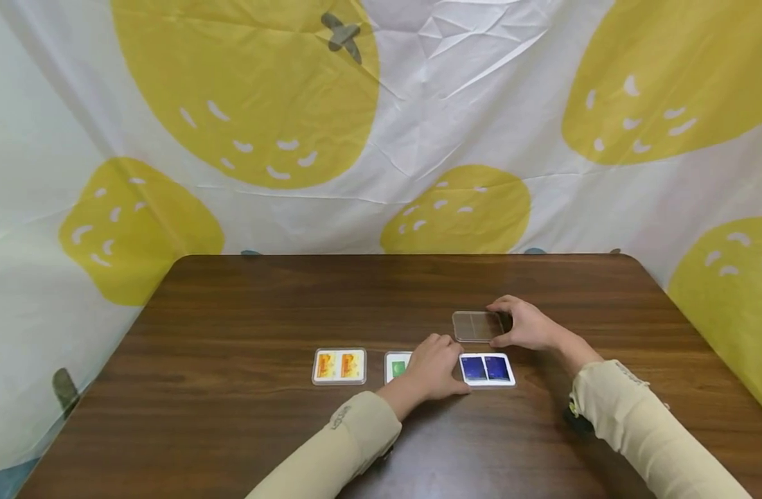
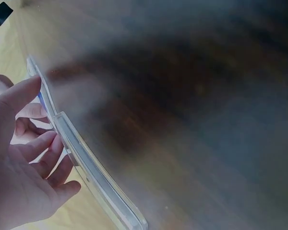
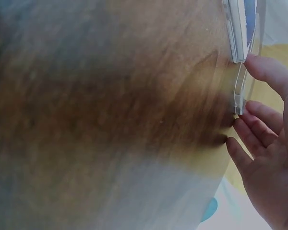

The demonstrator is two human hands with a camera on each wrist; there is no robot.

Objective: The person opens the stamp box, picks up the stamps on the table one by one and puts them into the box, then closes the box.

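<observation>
Three flat clear cases stand in a row on the table, each with a white insert. My left hand (image 1: 432,369) holds the left end of the case with two dark blue pictures (image 1: 498,369), thumb at its near corner and fingers at its far corner. Under that hand and wrist, the case with a green picture (image 1: 397,367) is partly hidden. The right hand (image 1: 526,326) grips a transparent plastic lid (image 1: 471,326) by its right end, between thumb and fingers, just behind the blue case. In the right wrist view, the lid's edge (image 3: 239,91) shows beside the thumb and fingertips.
At the left of the row lies a case with two orange and yellow pictures (image 1: 339,367). The brown wooden table (image 1: 231,423) reaches back to a hanging cloth (image 1: 437,104) printed with large yellow fruit.
</observation>
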